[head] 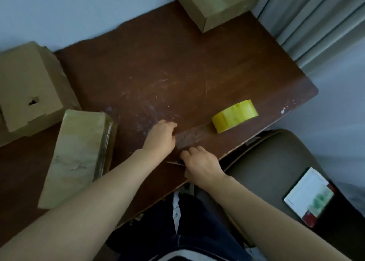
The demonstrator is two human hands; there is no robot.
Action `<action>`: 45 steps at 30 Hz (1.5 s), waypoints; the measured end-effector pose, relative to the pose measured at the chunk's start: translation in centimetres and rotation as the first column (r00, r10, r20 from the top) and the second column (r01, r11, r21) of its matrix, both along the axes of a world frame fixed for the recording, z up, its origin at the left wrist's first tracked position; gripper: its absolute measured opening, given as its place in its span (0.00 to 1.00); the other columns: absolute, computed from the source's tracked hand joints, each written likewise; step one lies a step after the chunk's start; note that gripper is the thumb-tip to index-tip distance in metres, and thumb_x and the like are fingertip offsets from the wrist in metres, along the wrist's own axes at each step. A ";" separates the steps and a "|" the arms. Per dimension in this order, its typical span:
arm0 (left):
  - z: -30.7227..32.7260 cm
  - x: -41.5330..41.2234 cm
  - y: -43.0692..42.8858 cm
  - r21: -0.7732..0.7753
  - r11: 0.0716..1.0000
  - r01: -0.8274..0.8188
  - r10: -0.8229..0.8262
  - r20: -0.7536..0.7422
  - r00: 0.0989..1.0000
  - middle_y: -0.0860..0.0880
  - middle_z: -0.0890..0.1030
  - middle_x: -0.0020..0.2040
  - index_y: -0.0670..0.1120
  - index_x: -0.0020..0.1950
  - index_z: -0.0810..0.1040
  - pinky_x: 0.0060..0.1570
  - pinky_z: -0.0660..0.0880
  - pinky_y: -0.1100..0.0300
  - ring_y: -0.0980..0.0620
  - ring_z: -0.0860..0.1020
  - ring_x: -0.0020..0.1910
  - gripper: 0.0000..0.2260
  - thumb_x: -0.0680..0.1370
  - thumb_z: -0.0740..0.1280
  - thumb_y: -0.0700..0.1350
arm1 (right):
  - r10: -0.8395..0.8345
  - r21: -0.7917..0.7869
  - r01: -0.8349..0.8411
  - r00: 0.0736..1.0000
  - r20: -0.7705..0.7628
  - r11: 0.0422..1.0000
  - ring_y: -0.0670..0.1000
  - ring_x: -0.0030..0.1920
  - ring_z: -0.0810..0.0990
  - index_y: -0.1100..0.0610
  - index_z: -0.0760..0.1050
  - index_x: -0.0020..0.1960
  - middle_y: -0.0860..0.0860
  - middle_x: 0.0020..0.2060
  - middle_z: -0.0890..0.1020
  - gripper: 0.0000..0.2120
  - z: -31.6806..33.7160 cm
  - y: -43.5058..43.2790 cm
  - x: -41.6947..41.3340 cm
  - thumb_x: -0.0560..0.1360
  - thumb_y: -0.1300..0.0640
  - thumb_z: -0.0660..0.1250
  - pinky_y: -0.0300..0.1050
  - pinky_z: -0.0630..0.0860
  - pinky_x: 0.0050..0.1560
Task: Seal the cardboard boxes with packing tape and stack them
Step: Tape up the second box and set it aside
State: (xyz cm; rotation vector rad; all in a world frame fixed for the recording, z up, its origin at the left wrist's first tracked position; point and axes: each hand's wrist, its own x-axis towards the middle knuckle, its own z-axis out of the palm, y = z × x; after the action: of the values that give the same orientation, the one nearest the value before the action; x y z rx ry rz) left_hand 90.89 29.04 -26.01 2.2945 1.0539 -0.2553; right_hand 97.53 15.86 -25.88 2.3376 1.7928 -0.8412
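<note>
While the strip of tape [192,137] lies drawn out low over the table [138,73], its long axis runs from the yellow tape roll [235,115] at the right, down and leftward to the left hand [161,137], whose curled fingers appear to pinch its free end; the right hand [201,163] sits just beside the strip's near edge, on the person's side of it, fingers curled round what looks like a thin metal tool [174,163]; whether scissors or a blade, I cannot tell. The tool's tip points left, under the left wrist, roughly along the strip rather than across it; a cut, if that comes next, would probably need it turned crosswise and carried away from the body, between the pinching fingers and the roll. The long box [77,156] lies just left of the left forearm, glossy along its right edge; a second box [29,86] stands behind it; a third box [217,5] sits at the far corner, well apart; none is stacked.
</note>
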 end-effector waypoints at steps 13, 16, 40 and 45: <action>-0.4 -1.1 -0.1 -0.139 0.976 -0.168 0.173 0.024 0.985 0.48 0.79 0.56 0.45 0.64 0.77 0.52 0.69 0.66 0.56 0.73 0.48 0.19 0.75 0.64 0.31 | -0.773 -0.474 0.719 0.139 -0.619 0.508 0.49 0.23 0.73 0.59 0.79 0.45 0.49 0.25 0.78 0.07 0.7 -5.3 2.3 0.79 0.59 0.64 0.40 0.69 0.21; -0.4 -1.3 -0.3 -0.144 0.969 -0.202 0.207 0.024 0.978 0.49 0.79 0.56 0.45 0.64 0.76 0.52 0.69 0.66 0.57 0.73 0.48 0.19 0.75 0.65 0.32 | -0.781 -0.520 0.704 0.078 -0.619 0.483 0.50 0.21 0.73 0.64 0.77 0.45 0.51 0.25 0.78 0.07 0.9 -4.9 1.8 0.79 0.62 0.64 0.39 0.67 0.19; -0.6 -3.0 -2.0 -0.146 0.986 -0.079 0.095 0.112 0.989 0.49 0.74 0.57 0.46 0.61 0.76 0.56 0.74 0.58 0.54 0.74 0.53 0.20 0.71 0.75 0.44 | -0.643 -0.680 0.658 -0.373 -0.669 0.325 0.46 0.20 0.65 0.63 0.77 0.46 0.52 0.27 0.75 0.06 -1.4 -4.3 -0.1 0.78 0.62 0.63 0.33 0.56 0.17; -0.9 -2.2 -2.0 0.056 0.992 0.115 -0.120 0.095 0.988 0.47 0.75 0.57 0.44 0.59 0.78 0.56 0.69 0.59 0.49 0.72 0.58 0.12 0.76 0.69 0.44 | -0.655 -0.716 0.618 -0.399 -0.641 0.324 0.46 0.19 0.64 0.64 0.77 0.46 0.53 0.26 0.75 0.07 -1.3 -4.0 0.5 0.78 0.63 0.61 0.33 0.56 0.16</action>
State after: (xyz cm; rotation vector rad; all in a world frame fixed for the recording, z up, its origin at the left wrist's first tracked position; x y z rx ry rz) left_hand 88.68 27.00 -26.96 2.3923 0.8874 -0.1627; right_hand 97.99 11.82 -27.13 2.7881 -0.4877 -3.0191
